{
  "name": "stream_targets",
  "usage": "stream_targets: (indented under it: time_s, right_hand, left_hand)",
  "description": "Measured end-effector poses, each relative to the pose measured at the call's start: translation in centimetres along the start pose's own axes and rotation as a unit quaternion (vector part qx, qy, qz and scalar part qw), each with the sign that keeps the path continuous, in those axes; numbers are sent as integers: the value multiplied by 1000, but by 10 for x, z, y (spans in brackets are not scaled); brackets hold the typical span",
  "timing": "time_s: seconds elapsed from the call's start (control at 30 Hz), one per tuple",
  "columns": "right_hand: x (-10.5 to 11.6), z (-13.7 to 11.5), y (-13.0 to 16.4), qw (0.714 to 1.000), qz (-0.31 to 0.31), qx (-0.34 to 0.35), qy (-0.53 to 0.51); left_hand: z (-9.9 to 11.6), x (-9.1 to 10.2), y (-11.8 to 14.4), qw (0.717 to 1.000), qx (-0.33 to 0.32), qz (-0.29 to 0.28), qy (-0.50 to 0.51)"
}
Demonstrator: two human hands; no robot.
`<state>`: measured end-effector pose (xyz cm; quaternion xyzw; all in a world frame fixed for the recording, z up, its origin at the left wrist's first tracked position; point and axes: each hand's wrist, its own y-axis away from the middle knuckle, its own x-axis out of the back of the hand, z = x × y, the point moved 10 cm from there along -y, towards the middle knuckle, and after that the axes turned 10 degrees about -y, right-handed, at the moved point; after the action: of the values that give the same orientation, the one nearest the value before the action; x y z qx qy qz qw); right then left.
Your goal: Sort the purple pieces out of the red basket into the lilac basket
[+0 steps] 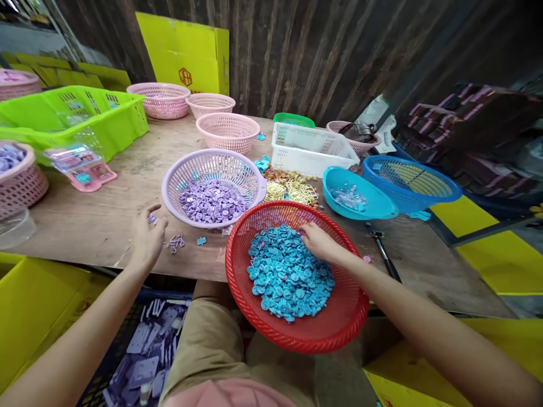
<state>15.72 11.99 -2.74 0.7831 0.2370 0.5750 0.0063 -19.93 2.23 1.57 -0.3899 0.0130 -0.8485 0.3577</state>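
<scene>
My right hand point(318, 242) reaches into a red round basket point(339, 328) that holds a heap of small blue plastic pieces point(288, 274); its fingers rest closed on the top of the heap. The basket overhangs the table's near edge above my lap. My left hand point(146, 234) lies on the wooden table point(106, 220) left of a lilac basket point(178, 175) of purple pieces point(212, 200). Its fingertips pinch small purple pieces point(151, 219). A few loose purple pieces point(175, 243) lie just right of that hand.
A teal bowl point(373, 206), a blue basket point(411, 181), a white crate point(309, 148), pink baskets point(229, 131) and a green crate point(85, 116) crowd the table. Yellow and beige pieces point(292, 186) sit mid-table. A black tool point(384, 251) lies at right. Yellow bins point(29, 305) flank my knees.
</scene>
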Motion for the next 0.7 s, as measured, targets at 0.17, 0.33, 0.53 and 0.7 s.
stream_targets:
  time_s: [0.17, 0.33, 0.53, 0.7]
  right_hand:
    - [-40, -39, 8, 994, -84, 60, 37]
    - [-59, -89, 81, 949, -188, 254, -13]
    - [-15, -10, 82, 983, -143, 118, 10]
    - [-58, -51, 113, 898, -345, 269, -55]
  left_hand:
    - [95, -28, 41, 985, -165, -45, 14]
    - [125, -63, 77, 965, -204, -155, 57]
    - [106, -75, 89, 961, -162, -202, 99]
    - [105, -81, 92, 959, -157, -216, 99]
